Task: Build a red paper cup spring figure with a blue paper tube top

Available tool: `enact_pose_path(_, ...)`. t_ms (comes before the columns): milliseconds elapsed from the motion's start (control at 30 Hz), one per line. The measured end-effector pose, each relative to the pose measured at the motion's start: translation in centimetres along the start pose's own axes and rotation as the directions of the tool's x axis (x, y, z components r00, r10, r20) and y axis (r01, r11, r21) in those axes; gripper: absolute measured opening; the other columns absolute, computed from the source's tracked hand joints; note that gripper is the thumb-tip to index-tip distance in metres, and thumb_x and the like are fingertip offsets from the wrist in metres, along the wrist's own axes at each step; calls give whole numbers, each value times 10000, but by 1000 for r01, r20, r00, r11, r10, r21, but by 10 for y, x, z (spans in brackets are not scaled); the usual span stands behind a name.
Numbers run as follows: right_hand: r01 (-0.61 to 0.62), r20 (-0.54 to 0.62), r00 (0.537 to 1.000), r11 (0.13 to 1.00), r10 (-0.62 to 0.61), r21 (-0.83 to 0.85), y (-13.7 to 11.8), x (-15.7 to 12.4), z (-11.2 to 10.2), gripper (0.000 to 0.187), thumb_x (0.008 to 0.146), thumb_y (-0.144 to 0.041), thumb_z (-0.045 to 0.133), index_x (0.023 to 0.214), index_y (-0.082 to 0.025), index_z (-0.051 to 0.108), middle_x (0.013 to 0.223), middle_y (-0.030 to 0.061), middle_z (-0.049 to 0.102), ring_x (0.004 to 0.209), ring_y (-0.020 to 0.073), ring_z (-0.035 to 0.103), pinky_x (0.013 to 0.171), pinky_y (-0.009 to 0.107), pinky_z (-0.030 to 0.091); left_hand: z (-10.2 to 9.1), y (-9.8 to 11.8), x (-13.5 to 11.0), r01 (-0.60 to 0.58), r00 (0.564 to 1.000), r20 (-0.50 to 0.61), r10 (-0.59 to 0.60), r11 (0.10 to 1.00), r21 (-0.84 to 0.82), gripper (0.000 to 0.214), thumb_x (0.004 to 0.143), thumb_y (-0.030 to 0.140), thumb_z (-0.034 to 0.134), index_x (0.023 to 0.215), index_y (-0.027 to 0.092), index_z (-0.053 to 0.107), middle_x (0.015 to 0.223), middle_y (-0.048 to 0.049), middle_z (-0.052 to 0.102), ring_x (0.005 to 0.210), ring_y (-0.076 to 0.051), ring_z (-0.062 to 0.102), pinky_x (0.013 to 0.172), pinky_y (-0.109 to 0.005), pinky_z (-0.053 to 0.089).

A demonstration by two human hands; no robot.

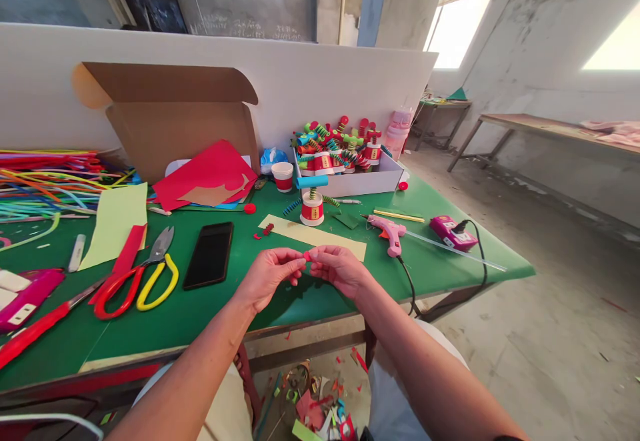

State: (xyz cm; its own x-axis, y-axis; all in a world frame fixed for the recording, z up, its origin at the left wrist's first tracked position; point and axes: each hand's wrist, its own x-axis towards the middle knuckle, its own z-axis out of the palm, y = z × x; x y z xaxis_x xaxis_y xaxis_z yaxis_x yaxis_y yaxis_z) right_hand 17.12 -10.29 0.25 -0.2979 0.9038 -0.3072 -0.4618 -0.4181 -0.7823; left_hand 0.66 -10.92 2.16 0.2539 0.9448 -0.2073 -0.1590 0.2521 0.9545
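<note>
A small red piece [307,255], perhaps paper, is pinched between the fingertips of both hands over the table's front edge. My left hand [277,273] and my right hand [336,266] are closed on it from either side, their tips nearly touching. Just beyond lies a pale yellow paper strip [320,235], with small dark red folded bits [269,229] at its left end. Behind the strip stands an upside-down paper cup figure [313,209] with a red band, a spring-like folded neck, a blue roll [313,181] on top and folded paper arms.
A pink glue gun [390,233] lies right, its cord running to a magenta power strip [453,233]. Scissors [155,267] and a black phone [209,255] lie left. Behind are a white box [370,183] of similar figures, a paper cup [283,177] and an open cardboard box [180,127].
</note>
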Motion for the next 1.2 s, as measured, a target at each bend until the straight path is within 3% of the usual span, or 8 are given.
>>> enact_pose_path(733,6,-12,1000,998,-7,-67,0,-2,2,286,551,-291,879,704,-133,697,628,-7,650,557,69,585,634,218,529,0,1,-1,1,1000,1,-1,1000,24,353,515,398,861,676,129,697,596,-9,629,515,-84,521,448,-198,419)
enact_pose_path(833,116,-63,989,972,-131,-204,1,-4,6,229,613,-286,824,739,-157,684,696,2,667,569,93,594,642,262,529,-1,0,1,12,1000,-21,-11,1000,18,348,501,384,857,672,129,695,603,-13,636,511,-85,523,445,-199,422)
enact_pose_path(867,209,-103,963,932,-248,-297,2,-4,7,194,639,-269,797,761,-169,684,738,7,678,583,104,598,646,274,528,-1,0,2,14,999,-39,-14,1000,15,350,490,381,858,667,128,692,601,-14,635,507,-84,521,442,-200,423)
enact_pose_path(933,404,-115,836,743,-537,-534,3,-6,10,102,696,-223,730,786,-193,693,812,21,697,653,133,622,692,297,530,-2,-2,4,18,996,-91,-17,1000,9,362,459,376,861,653,126,685,589,-12,626,495,-84,512,431,-202,419)
enact_pose_path(1000,504,8,703,491,-711,-710,4,-9,13,65,752,-187,663,789,-208,712,840,36,715,747,163,646,767,315,528,-3,-3,6,19,990,-141,-18,1000,9,373,436,381,861,637,125,677,575,-8,614,482,-80,500,418,-201,411)
enact_pose_path(1033,522,80,677,401,-731,-752,5,-10,15,99,774,-176,634,793,-213,724,841,42,724,785,175,656,794,321,525,-4,-3,6,19,988,-156,-17,1000,11,377,434,385,860,634,124,675,570,-5,608,478,-78,495,414,-200,408)
enact_pose_path(1100,528,166,685,326,-709,-784,7,-11,16,159,797,-158,602,820,-224,745,842,47,738,811,188,669,799,324,524,-4,-3,7,12,986,-164,-9,1000,17,377,440,394,854,629,123,673,563,-1,599,473,-75,487,412,-200,407)
enact_pose_path(1200,481,142,750,385,-646,-788,10,-10,17,168,797,-171,618,820,-245,767,835,46,747,796,208,678,782,339,522,-3,-2,5,-1,989,-148,3,1000,16,369,448,391,853,628,123,675,550,5,588,479,-79,493,418,-202,412)
